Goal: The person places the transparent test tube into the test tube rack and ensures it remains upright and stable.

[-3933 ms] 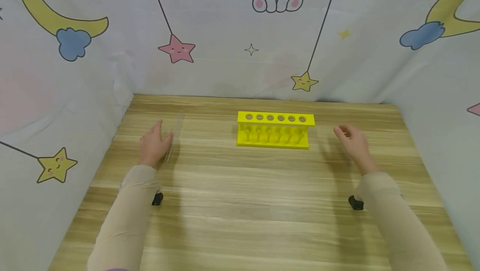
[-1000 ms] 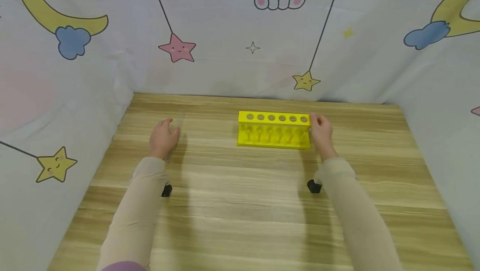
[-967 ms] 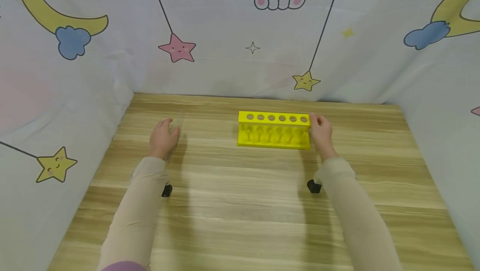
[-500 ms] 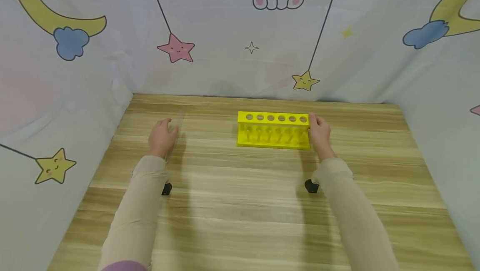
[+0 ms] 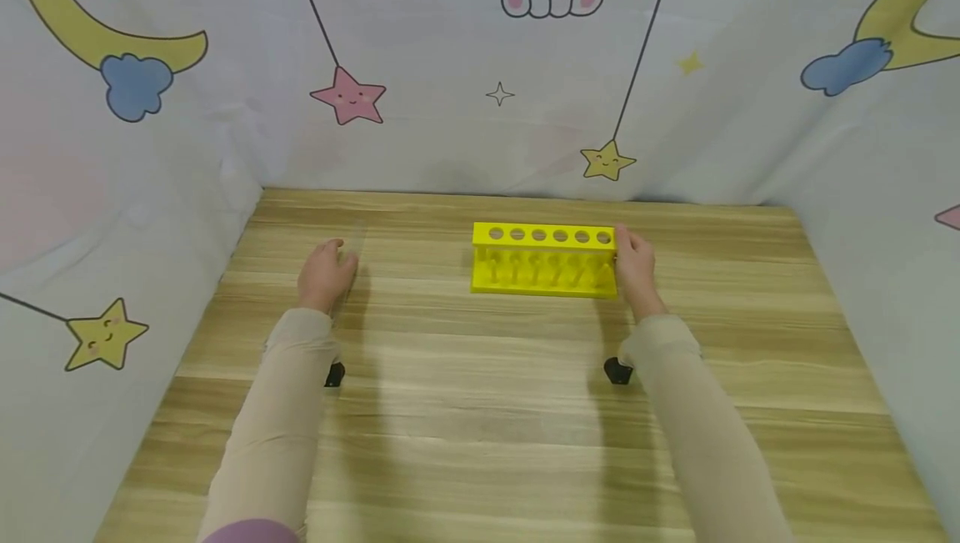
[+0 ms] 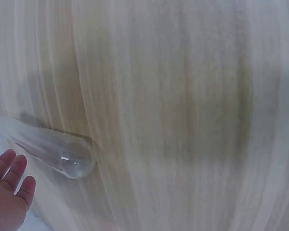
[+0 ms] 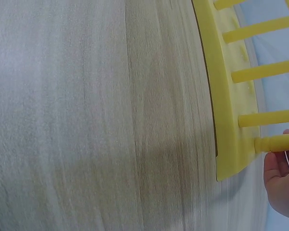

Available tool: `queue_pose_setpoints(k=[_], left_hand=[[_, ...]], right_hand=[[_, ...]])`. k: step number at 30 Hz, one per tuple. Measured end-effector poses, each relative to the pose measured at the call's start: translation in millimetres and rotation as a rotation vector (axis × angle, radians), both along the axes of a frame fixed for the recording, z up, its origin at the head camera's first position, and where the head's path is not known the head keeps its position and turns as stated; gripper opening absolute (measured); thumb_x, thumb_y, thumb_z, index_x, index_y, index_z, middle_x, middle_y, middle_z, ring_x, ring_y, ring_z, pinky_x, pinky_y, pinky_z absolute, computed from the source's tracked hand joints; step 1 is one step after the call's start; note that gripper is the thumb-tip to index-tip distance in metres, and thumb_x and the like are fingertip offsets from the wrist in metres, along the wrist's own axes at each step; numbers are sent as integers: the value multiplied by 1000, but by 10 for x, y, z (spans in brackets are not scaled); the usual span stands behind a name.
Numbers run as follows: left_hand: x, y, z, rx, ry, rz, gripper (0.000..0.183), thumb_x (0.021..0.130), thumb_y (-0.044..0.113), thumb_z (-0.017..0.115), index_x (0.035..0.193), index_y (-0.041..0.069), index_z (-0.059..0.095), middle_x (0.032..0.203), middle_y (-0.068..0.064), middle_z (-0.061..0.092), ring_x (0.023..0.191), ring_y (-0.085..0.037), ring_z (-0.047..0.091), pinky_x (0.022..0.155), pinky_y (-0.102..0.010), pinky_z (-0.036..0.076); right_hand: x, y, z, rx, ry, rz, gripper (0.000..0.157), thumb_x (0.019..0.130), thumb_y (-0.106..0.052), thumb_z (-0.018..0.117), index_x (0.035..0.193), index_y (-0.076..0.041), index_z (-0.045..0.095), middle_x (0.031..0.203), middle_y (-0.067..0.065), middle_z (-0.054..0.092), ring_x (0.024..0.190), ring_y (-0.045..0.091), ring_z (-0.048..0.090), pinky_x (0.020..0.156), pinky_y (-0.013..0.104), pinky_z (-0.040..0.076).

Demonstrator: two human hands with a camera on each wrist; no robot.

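Note:
A clear test tube [image 6: 62, 151] lies on the wooden table, its rounded end showing in the left wrist view. My left hand [image 5: 325, 276] is beside the tube, with relaxed, spread fingers and nothing in its grasp; in the head view it partly covers the faint tube. A bright yellow test tube rack [image 5: 545, 246] with a row of round holes along its top stands upright toward the back of the table. At the rack's right end, my right hand [image 5: 636, 272] grips the end post, its fingers and thumb around it in the right wrist view.
The wooden table [image 5: 480, 409] ends at a white cloth backdrop [image 5: 435, 42] printed with stars and moons, which also runs along both sides. A black wrist camera [image 5: 618, 370] hangs under the right sleeve, another black camera [image 5: 335, 374] under the left.
My right hand has come in from the right and taken hold of the rack's end. My left hand has shifted slightly right, closer over the test tube. The rack stays in place.

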State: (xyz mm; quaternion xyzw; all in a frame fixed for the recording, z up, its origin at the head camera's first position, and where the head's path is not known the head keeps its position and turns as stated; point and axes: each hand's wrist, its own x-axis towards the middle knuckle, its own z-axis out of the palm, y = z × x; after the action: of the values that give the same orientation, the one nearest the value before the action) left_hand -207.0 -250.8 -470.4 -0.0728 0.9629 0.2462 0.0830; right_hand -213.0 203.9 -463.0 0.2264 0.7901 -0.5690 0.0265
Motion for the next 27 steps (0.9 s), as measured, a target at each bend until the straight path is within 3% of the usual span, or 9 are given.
queue_pose_setpoints(k=[3,11,18,27], left_hand=[[-8,2,-19,2,-4,-3,52,93,29,37,134,-1,29,136,-25,32,123,-41,31,99,-53,31],[-2,12,-40,16,-3,-9,52,93,27,35,135,-2,28,136,-26,32,123,-42,31,99,-54,30],[7,10,-79,32,2,1,52,92,29,37,134,-1,29,132,-26,37,120,-41,35,97,-53,33],[-21,7,-136,11,8,10,52,91,29,37,133,-1,31,131,-26,37,118,-43,35,95,-55,34]], right_hand=[[-6,3,-7,-3,13,-2,54,92,-48,30,117,-5,51,108,5,45,92,15,38,79,24,35],[-12,-2,-29,-20,40,-14,54,91,-49,32,114,-4,52,105,4,46,88,13,40,78,21,38],[-12,-4,-39,-27,62,-32,47,90,-50,34,97,-7,53,96,1,46,86,12,40,77,22,39],[-11,-5,-42,-24,59,-10,51,91,-50,33,105,-5,51,98,0,45,87,12,39,79,22,39]])
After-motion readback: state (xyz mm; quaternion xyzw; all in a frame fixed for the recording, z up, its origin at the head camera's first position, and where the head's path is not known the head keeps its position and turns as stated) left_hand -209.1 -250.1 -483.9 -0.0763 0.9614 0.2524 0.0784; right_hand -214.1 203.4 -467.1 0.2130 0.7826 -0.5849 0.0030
